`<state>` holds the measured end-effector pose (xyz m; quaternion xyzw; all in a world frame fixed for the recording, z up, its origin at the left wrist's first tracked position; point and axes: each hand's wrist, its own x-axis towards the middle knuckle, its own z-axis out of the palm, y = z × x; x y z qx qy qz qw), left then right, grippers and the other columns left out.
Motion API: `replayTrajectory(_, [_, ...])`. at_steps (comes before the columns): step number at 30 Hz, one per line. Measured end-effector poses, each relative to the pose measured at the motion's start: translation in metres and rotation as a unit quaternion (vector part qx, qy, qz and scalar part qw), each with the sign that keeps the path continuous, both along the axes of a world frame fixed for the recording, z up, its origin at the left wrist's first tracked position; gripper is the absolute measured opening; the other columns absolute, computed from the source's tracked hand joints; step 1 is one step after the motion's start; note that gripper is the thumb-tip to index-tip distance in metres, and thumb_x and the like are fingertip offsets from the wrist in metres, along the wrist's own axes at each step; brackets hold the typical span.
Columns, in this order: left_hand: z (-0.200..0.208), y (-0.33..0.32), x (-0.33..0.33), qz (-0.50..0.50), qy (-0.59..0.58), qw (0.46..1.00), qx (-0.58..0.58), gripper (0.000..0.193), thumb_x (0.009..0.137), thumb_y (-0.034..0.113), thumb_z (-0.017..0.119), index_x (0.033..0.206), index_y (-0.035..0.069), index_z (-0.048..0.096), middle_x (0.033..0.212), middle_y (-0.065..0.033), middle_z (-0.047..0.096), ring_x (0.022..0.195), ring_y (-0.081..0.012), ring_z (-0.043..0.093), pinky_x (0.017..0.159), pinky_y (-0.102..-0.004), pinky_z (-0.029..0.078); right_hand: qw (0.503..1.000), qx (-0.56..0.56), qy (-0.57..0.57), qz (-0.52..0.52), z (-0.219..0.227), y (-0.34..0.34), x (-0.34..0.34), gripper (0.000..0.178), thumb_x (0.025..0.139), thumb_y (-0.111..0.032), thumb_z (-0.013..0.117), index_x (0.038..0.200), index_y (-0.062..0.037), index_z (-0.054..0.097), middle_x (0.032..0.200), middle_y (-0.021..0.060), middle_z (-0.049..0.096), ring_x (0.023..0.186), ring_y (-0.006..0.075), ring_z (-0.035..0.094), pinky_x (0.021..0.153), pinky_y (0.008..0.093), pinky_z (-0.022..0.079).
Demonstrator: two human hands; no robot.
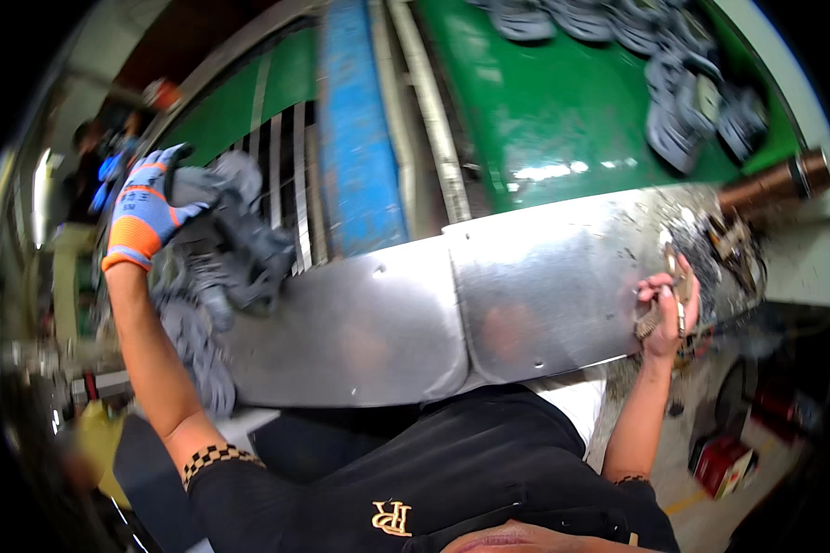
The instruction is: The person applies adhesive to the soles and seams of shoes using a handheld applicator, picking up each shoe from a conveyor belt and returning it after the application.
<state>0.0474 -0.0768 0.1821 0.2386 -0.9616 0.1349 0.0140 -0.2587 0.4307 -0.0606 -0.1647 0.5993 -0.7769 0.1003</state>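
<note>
My left hand (146, 207), in a blue-grey and orange work glove, reaches out at the left. Its thumb and fingers are around a grey shoe (194, 186) at the top of a pile. More grey shoes (244, 240) are heaped below and beside that hand, some overlapping the metal table's left end. At the right, my bare right hand (669, 309) has its fingers curled round a small brass-coloured metal tool (681, 288). The tool's exact kind does not show. That hand is above the right end of the metal table (553, 276).
Grey shoes (678, 115) rest on a green conveyor (535, 111) beyond the table. A blue strip (360, 138) and metal rails run away from me. A copper-coloured cylinder (775, 182) lies at the table's far right corner. A red box (721, 464) is on the floor at right.
</note>
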Motion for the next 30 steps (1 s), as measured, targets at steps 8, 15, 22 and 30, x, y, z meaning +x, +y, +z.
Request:
replayTrajectory(8, [-0.017, 0.162, 0.096, -0.150, 0.173, 0.969, -0.096, 0.064, 0.056, 0.020, 0.082, 0.114, 0.005, 0.060, 0.108, -0.0148, 0.061, 0.097, -0.0345, 0.059, 0.085, -0.0406, 0.048, 0.999, 0.003, 0.047, -0.008, -0.007, 0.006, 0.010, 0.048, 0.089, -0.006, 0.049, 0.133, 0.0064, 0.037, 0.095, 0.0129, 0.059, 0.074, 0.0152, 0.057, 0.075, 0.0310, 0.050])
replayTrajectory(15, [0.001, 0.227, 0.065, -0.250, 0.375, 0.890, 0.063, 0.072, 0.061, 0.024, 0.087, 0.122, -0.003, 0.057, 0.106, -0.0137, 0.067, 0.094, -0.0229, 0.067, 0.084, -0.0324, 0.054, 0.997, 0.035, 0.060, -0.039, -0.015, 0.066, 0.001, 0.044, 0.091, -0.005, 0.050, 0.133, 0.0038, 0.041, 0.096, 0.0115, 0.059, 0.071, 0.0116, 0.052, 0.069, 0.0254, 0.046])
replayTrajectory(22, [-0.031, 0.262, -0.037, -0.336, 0.359, 0.850, 0.191, 0.078, 0.062, 0.020, 0.086, 0.127, -0.003, 0.051, 0.125, -0.0176, 0.057, 0.111, -0.0251, 0.059, 0.094, -0.0357, 0.048, 0.995, 0.075, -0.010, -0.062, -0.001, 0.113, 0.027, 0.042, 0.088, -0.005, 0.052, 0.129, 0.0041, 0.045, 0.081, 0.0060, 0.056, 0.065, 0.0116, 0.049, 0.062, 0.0239, 0.043])
replayTrajectory(30, [-0.039, 0.242, -0.075, -0.422, 0.386, 0.745, 0.343, 0.079, 0.059, 0.019, 0.088, 0.125, -0.006, 0.052, 0.119, -0.0156, 0.061, 0.107, -0.0223, 0.060, 0.094, -0.0343, 0.047, 0.980, -0.019, 0.045, 0.192, 0.091, 0.032, 0.124, 0.055, 0.080, -0.013, 0.055, 0.128, 0.0088, 0.040, 0.074, 0.0111, 0.055, 0.060, 0.0174, 0.055, 0.068, 0.0364, 0.051])
